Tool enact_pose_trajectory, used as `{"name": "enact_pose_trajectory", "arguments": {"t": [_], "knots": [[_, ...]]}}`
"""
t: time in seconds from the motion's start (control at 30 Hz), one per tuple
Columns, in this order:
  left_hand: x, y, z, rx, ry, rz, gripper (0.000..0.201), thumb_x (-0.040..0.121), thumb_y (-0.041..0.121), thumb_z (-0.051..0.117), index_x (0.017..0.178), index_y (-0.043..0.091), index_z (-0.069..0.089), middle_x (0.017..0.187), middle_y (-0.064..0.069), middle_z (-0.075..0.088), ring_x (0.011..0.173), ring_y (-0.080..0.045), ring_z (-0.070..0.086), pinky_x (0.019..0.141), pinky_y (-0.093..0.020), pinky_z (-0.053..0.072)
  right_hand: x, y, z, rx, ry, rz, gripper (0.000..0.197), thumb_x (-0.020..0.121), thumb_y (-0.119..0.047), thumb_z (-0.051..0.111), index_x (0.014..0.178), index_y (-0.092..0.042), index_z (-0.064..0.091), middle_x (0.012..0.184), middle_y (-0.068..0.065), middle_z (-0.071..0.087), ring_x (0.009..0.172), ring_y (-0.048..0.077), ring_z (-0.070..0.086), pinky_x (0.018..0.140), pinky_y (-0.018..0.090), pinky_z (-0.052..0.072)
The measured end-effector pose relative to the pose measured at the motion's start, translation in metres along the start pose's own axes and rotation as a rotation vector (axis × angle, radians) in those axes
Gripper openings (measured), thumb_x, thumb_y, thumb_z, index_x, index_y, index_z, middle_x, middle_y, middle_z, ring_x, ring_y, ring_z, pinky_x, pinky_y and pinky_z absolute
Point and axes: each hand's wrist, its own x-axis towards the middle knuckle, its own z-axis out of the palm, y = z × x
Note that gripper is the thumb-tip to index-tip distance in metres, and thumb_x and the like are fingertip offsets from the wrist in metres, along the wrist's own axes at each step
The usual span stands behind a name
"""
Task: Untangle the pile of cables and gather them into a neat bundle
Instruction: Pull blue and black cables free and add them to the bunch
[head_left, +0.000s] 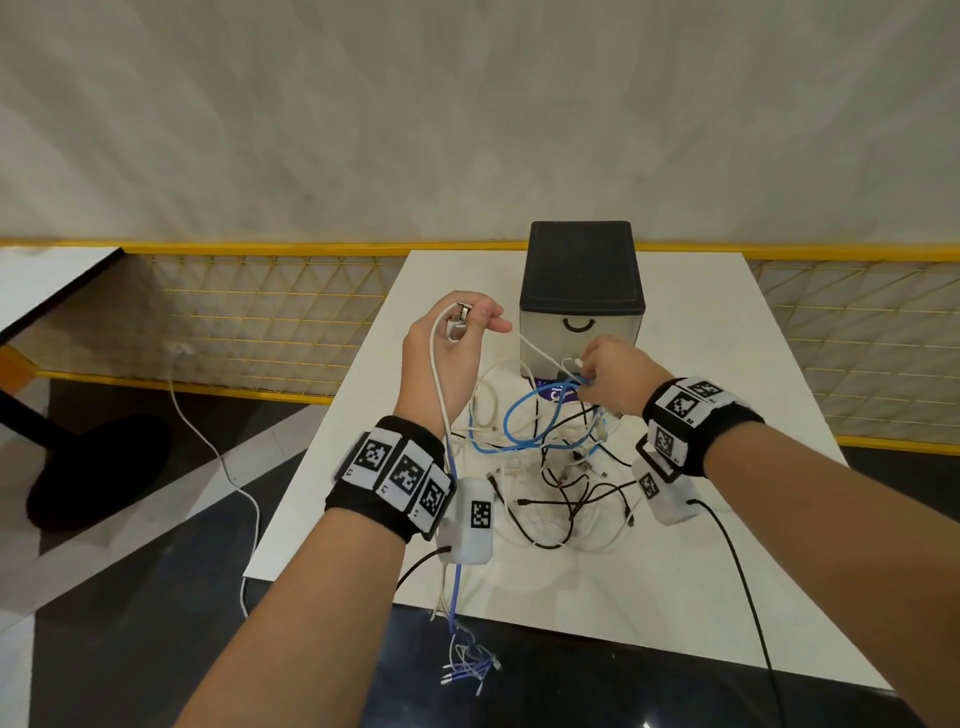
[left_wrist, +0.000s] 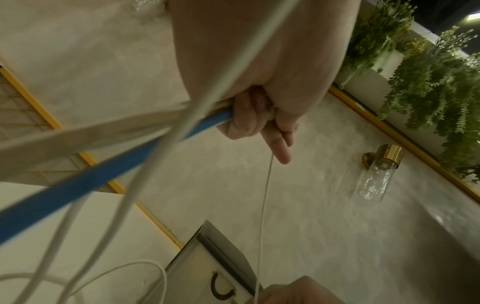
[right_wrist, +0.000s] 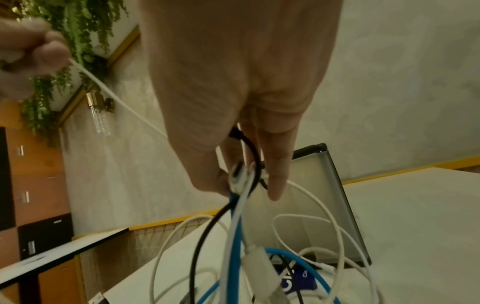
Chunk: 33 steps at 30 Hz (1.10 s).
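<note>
Left hand (head_left: 451, 347): lifted up, fingers curled round freed white and blue cable ends so they stay sorted.
Cable pile (head_left: 550, 462): messy, on the white table (head_left: 691, 582).
Right hand (head_left: 613, 375): pinching cables, probably to pull one loose.

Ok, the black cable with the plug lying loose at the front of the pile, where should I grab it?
Pinch the black cable just behind its free plug, coming from the near left. That end lies clear of the tangle.

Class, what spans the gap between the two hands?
A taut white cable runs from the left hand to the right hand, seen in the head view.
</note>
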Motion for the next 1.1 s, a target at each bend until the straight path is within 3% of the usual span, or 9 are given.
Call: {"name": "enact_pose_trajectory", "arguments": {"t": [0.17, 0.27, 0.4, 0.53, 0.67, 0.8, 0.93, 1.0, 1.1], "knots": [[0.006, -0.015, -0.009, 0.023, 0.111, -0.059, 0.018, 0.101, 0.021, 0.053, 0.09, 0.014, 0.066, 0.078, 0.004, 0.073, 0.078, 0.007, 0.061, 0.075, -0.005, 0.04, 0.002, -0.001, -0.017, 0.028, -0.054, -0.022, 0.03, 0.086, -0.021, 0.065, 0.11, -0.003, 0.07, 0.116, 0.016, 0.062, 0.102, 0.028, 0.058, 0.08, 0.031, 0.047], [0.007, -0.021, -0.012, 0.041, 0.167, -0.077, 0.019, 0.1, 0.022, 0.053, 0.09, 0.015, 0.066, 0.079, 0.002, 0.073, 0.079, 0.007, 0.061, 0.075, -0.004, 0.039, 0.002, 0.002, -0.025, 0.093, -0.028, -0.043, 0.031, 0.092, -0.017, 0.056, 0.12, -0.008, 0.065, 0.119, 0.016, 0.06, 0.099, 0.028, 0.059, 0.075, 0.026, 0.046], [0.007, -0.023, -0.011, 0.052, 0.203, -0.082, 0.019, 0.101, 0.024, 0.052, 0.089, 0.016, 0.066, 0.079, 0.003, 0.073, 0.082, 0.005, 0.062, 0.076, -0.004, 0.04, 0.001, 0.01, -0.027, 0.08, 0.034, 0.005, 0.039, 0.093, -0.014, 0.052, 0.131, -0.013, 0.057, 0.13, 0.013, 0.059, 0.115, 0.029, 0.057, 0.097, 0.034, 0.043], [0.008, -0.022, -0.009, 0.058, 0.188, -0.085, 0.019, 0.101, 0.025, 0.052, 0.089, 0.018, 0.065, 0.079, 0.003, 0.073, 0.084, 0.001, 0.063, 0.076, -0.004, 0.04, 0.001, 0.015, -0.021, 0.136, 0.108, 0.078, 0.042, 0.09, -0.013, 0.058, 0.132, -0.01, 0.056, 0.123, 0.016, 0.062, 0.11, 0.03, 0.058, 0.093, 0.032, 0.044], [0.008, -0.02, -0.011, 0.007, 0.225, -0.098, 0.017, 0.101, 0.024, 0.052, 0.092, 0.017, 0.064, 0.08, 0.003, 0.073, 0.084, 0.008, 0.062, 0.077, -0.001, 0.038, 0.0, 0.028, -0.008, 0.199, 0.085, 0.061, 0.058, 0.085, -0.001, 0.062, 0.139, -0.008, 0.044, 0.126, 0.017, 0.057, 0.114, 0.031, 0.055, 0.096, 0.033, 0.043], [0.01, -0.015, -0.016, -0.029, 0.175, -0.067, 0.016, 0.101, 0.021, 0.053, 0.09, 0.017, 0.064, 0.081, 0.004, 0.074, 0.081, 0.008, 0.063, 0.078, -0.007, 0.041, -0.005, 0.042, 0.007, 0.144, 0.058, 0.043, 0.057, 0.077, 0.015, 0.052, 0.124, -0.015, 0.059, 0.134, 0.017, 0.04, 0.123, 0.032, 0.046, 0.102, 0.031, 0.039], [0.008, -0.008, -0.009, -0.041, 0.052, -0.021, 0.018, 0.101, 0.019, 0.053, 0.087, 0.021, 0.064, 0.081, 0.004, 0.075, 0.088, -0.004, 0.067, 0.083, -0.013, 0.043, -0.005, 0.025, 0.016, 0.063, 0.037, -0.011, 0.055, 0.081, -0.014, 0.069, 0.132, -0.026, 0.052, 0.151, 0.012, 0.014, 0.132, 0.035, 0.039, 0.108, 0.042, 0.038], [0.005, -0.002, -0.006, -0.057, -0.001, -0.014, 0.017, 0.101, 0.018, 0.053, 0.09, 0.014, 0.066, 0.083, 0.001, 0.076, 0.081, 0.002, 0.065, 0.078, -0.012, 0.044, -0.004, 0.005, 0.017, 0.215, 0.067, -0.137, 0.066, 0.081, -0.031, 0.073, 0.139, -0.025, 0.042, 0.151, 0.008, 0.015, 0.132, 0.028, 0.04, 0.109, 0.037, 0.037], [0.001, 0.006, -0.005, -0.047, -0.093, 0.001, 0.02, 0.101, 0.018, 0.052, 0.094, 0.006, 0.067, 0.085, -0.005, 0.076, 0.061, 0.006, 0.058, 0.062, -0.009, 0.04, -0.008, -0.029, 0.01, 0.394, 0.084, -0.31, 0.068, 0.084, -0.037, 0.068, 0.143, -0.026, 0.037, 0.143, 0.0, 0.031, 0.124, 0.011, 0.043, 0.101, 0.019, 0.038]]}}
